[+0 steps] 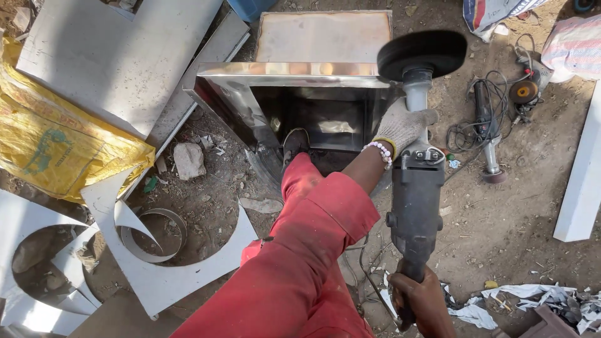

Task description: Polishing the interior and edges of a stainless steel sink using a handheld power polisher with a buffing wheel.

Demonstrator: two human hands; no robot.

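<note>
I hold a large dark grey angle grinder (415,206) with a black polishing disc (422,54) at its far end. My left hand (404,128), in a white knit glove with a bead bracelet at the wrist, grips the grinder's neck just behind the disc. My bare right hand (421,302) is closed around the rear handle at the bottom. The disc hovers by the right top corner of a shiny steel box (288,74) lying open towards me. My shoe (293,144) and red trouser leg (294,263) rest against the box's opening.
A second grinder (488,141) with tangled cable lies on the dirt at right. A yellow sack (56,138) and cut white sheet pieces (156,275) are at left. A white board (582,181) is at the right edge, with crumpled paper (532,300) below it.
</note>
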